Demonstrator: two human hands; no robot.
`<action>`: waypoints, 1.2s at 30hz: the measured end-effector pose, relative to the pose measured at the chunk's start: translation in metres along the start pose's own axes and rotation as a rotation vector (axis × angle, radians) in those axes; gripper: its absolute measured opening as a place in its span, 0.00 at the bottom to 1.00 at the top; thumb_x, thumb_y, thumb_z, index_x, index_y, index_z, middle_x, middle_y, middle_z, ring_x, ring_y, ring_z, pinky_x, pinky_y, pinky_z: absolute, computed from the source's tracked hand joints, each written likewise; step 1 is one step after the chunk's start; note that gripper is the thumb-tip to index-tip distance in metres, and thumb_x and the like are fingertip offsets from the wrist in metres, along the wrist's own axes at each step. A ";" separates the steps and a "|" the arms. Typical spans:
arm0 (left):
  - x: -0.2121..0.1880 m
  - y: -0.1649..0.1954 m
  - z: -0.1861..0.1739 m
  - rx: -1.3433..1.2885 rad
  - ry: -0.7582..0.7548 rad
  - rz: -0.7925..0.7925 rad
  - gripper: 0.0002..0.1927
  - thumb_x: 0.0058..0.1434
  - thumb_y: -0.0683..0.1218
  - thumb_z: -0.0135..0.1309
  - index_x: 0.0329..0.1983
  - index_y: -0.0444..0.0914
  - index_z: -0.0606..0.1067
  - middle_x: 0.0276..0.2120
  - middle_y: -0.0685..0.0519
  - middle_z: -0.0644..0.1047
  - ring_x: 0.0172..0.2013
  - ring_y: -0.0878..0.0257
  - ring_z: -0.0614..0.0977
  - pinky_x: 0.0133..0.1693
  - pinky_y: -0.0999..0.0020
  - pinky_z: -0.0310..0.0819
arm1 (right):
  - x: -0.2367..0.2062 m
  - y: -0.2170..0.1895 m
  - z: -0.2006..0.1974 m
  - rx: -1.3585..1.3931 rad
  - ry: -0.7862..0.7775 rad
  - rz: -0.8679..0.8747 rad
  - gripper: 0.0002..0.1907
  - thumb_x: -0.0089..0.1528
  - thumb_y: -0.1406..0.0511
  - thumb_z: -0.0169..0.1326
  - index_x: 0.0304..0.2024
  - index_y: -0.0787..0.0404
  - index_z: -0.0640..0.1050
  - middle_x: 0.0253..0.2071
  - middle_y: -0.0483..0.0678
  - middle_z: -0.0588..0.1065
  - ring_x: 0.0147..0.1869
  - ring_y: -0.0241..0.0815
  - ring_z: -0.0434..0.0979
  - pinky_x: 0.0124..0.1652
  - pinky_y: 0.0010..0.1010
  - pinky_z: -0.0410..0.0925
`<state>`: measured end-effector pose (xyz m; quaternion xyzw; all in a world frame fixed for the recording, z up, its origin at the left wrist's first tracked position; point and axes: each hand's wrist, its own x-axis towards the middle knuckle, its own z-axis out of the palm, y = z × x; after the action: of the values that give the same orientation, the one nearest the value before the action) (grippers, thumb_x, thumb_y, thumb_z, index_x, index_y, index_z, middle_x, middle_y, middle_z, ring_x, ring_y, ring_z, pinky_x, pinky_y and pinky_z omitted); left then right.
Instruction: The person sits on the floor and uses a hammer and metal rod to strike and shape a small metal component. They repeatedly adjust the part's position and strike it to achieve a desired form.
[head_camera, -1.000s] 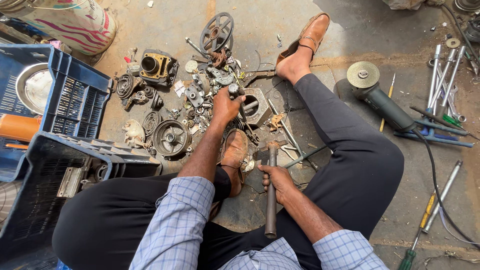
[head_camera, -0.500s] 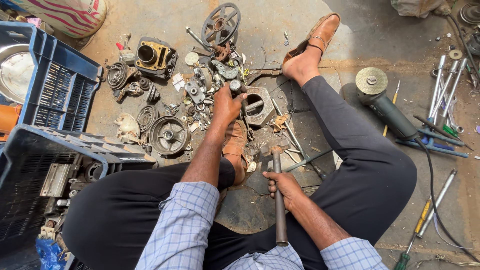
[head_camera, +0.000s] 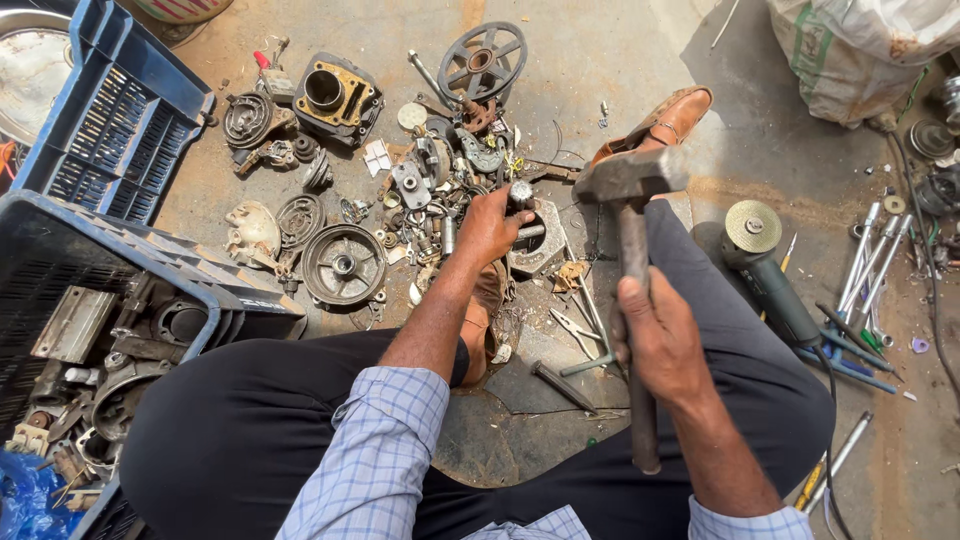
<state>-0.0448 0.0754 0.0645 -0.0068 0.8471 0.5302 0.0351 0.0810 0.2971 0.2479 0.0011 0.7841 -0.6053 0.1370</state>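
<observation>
We see bare concrete floor (head_camera: 600, 60) open at top centre, between the spoked wheel (head_camera: 483, 62) and the sack (head_camera: 860, 50). Ahead of the left hand (head_camera: 490, 225) a dense scrap pile (head_camera: 430, 200) blocks passage; the engine cylinder (head_camera: 335, 95) and round hub (head_camera: 343, 265) close the left flank. Blue crates (head_camera: 110, 130) wall the far left. The raised hammer (head_camera: 630, 200) in the right hand (head_camera: 660, 340) occupies the centre. To the right, the angle grinder (head_camera: 770, 270) and rods (head_camera: 870, 260) obstruct. Pliers (head_camera: 572, 325) lie between our legs.

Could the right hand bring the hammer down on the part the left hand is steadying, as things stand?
Probably yes: the right hand holds the hammer raised near the metal part in the left hand; nothing lies between, though the fingers sit close.
</observation>
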 end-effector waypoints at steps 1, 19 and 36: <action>0.000 0.000 0.000 -0.022 -0.004 -0.005 0.15 0.58 0.46 0.65 0.48 0.40 0.80 0.40 0.49 0.85 0.42 0.60 0.86 0.45 0.57 0.78 | 0.004 -0.021 -0.007 -0.007 0.016 -0.115 0.25 0.70 0.46 0.41 0.39 0.61 0.69 0.23 0.41 0.68 0.22 0.30 0.67 0.21 0.22 0.62; -0.003 -0.023 -0.008 -0.060 -0.017 -0.044 0.14 0.62 0.45 0.62 0.52 0.42 0.80 0.42 0.49 0.85 0.43 0.59 0.87 0.52 0.58 0.78 | 0.061 -0.068 -0.002 -0.626 -0.039 -0.348 0.21 0.73 0.55 0.41 0.36 0.64 0.73 0.17 0.54 0.70 0.20 0.52 0.75 0.25 0.42 0.64; -0.013 -0.033 -0.007 -0.079 0.001 -0.004 0.23 0.61 0.48 0.62 0.59 0.38 0.75 0.41 0.45 0.84 0.42 0.56 0.87 0.49 0.55 0.80 | 0.060 -0.058 0.003 -0.465 0.005 -0.390 0.25 0.76 0.54 0.35 0.35 0.65 0.72 0.19 0.48 0.69 0.21 0.42 0.71 0.25 0.37 0.62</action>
<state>-0.0309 0.0549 0.0390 -0.0102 0.8257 0.5629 0.0353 0.0142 0.2693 0.2890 -0.1795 0.8874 -0.4244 0.0128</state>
